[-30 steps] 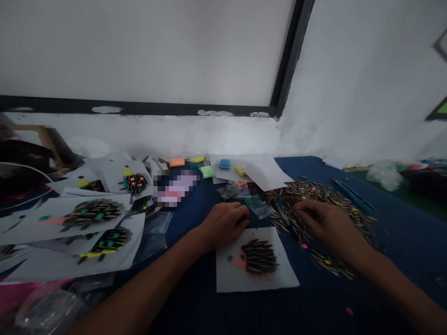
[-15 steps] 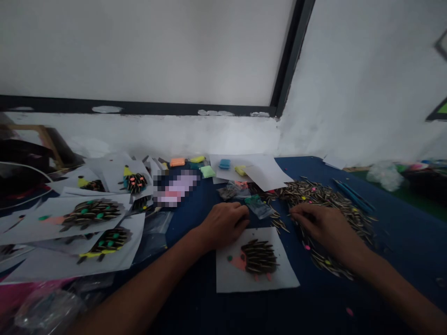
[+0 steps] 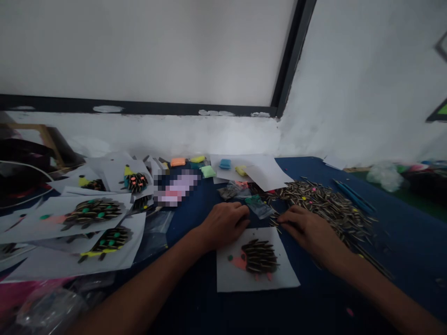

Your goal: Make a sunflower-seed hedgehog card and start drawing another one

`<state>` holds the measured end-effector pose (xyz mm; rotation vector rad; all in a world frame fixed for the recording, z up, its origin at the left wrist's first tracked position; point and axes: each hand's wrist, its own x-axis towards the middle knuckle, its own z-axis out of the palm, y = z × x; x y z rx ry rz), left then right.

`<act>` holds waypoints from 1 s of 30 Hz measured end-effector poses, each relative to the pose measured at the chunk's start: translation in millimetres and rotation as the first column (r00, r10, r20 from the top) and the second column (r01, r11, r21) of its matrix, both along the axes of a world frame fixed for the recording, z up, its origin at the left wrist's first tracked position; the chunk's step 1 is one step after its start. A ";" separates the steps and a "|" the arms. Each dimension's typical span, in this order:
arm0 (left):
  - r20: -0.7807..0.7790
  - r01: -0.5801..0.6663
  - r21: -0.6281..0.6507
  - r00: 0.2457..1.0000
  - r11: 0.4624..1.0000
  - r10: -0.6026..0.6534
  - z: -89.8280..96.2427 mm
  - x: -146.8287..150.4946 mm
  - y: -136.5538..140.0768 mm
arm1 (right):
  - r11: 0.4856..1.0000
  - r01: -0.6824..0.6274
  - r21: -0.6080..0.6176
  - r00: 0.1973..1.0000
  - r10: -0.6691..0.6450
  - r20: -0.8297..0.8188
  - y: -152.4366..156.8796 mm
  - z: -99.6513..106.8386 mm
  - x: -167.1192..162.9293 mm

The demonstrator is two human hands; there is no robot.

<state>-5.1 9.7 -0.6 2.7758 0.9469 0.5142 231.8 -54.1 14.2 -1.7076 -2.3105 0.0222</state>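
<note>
A hedgehog picture (image 3: 260,257) lies flat on a white paper sheet (image 3: 230,281), its back covered in striped sunflower seeds, its snout and feet pink, its nose green. My left hand (image 3: 225,225) rests curled at the sheet's upper left corner; its fingertips are tucked under and whatever they hold is hidden. To the sheet's upper right, my right hand (image 3: 307,230) has thumb and fingers pinched low over a few stray sunflower seeds (image 3: 274,218). Whether a seed is between those fingertips is too small to tell. Behind it spreads a big heap of sunflower seeds (image 3: 331,204).
Other seed hedgehogs on paper (image 3: 94,211) are stacked at left. Several coloured clay packs (image 3: 208,171) and blank paper (image 3: 267,174) lie by the wall. A small bag of green clay (image 3: 260,207) sits between my hands. Blue tweezers (image 3: 354,195) lie beyond the heap.
My right hand has moved left from the heap's edge to the stray seeds nearer the sheet. My left hand and the hedgehog picture have stayed put.
</note>
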 end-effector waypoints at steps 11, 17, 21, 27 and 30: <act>0.005 -0.006 -0.008 1.000 1.000 0.006 -1.6 0.6 1.1 | 1.000 -0.010 0.029 0.999 0.009 0.045 0.8 2.4 -3.8; 0.013 0.005 -0.013 1.000 1.000 -0.004 -0.6 0.1 0.2 | 0.972 0.214 0.098 0.968 -0.224 0.114 5.8 16.2 32.3; 0.019 0.002 -0.007 1.000 1.000 -0.002 -2.1 0.1 0.9 | 0.963 0.264 0.047 0.947 -0.268 0.176 4.3 17.5 50.9; 0.035 0.014 0.000 0.999 1.000 -0.014 -4.7 0.3 2.1 | 0.980 0.180 -0.084 0.977 -0.169 0.129 4.4 13.9 36.1; 0.030 0.007 -0.002 1.000 1.000 -0.007 -4.0 0.3 1.5 | 0.984 0.141 -0.104 0.989 -0.136 0.059 4.8 14.0 26.6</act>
